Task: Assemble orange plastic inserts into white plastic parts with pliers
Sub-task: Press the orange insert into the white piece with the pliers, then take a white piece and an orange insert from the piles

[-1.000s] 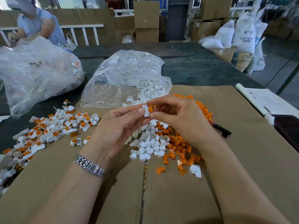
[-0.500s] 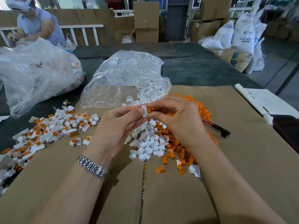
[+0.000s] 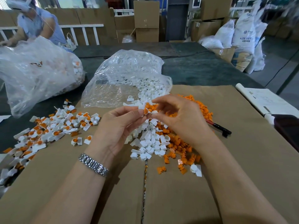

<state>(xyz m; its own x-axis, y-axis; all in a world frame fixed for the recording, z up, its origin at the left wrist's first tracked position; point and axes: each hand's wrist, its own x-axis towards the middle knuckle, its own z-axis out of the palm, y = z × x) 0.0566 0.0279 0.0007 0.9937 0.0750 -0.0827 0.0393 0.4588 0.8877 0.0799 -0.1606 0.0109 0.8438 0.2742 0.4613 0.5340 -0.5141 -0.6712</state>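
Note:
My left hand (image 3: 119, 126) pinches a small white plastic part with an orange insert in it (image 3: 146, 110) between thumb and forefinger. My right hand (image 3: 181, 117) touches the same piece from the right with its thumb and fingertips, its other fingers spread loosely. Below the hands lies a heap of loose white parts (image 3: 150, 143) mixed with orange inserts (image 3: 181, 149). More orange inserts (image 3: 203, 107) show behind my right hand. The pliers (image 3: 221, 129), with red and black handles, lie on the cardboard partly hidden by my right hand.
Assembled white-and-orange pieces (image 3: 53, 128) are spread at the left. A clear bag of white parts (image 3: 127, 75) lies behind the heap, a bigger bag (image 3: 35, 73) at far left. A person (image 3: 34, 25) works at the back left. Papers (image 3: 265, 101) lie at the right.
My right hand's fingers have spread apart and it has shifted slightly right. The orange insert now sits in the white part held by my left hand. More of the pliers shows.

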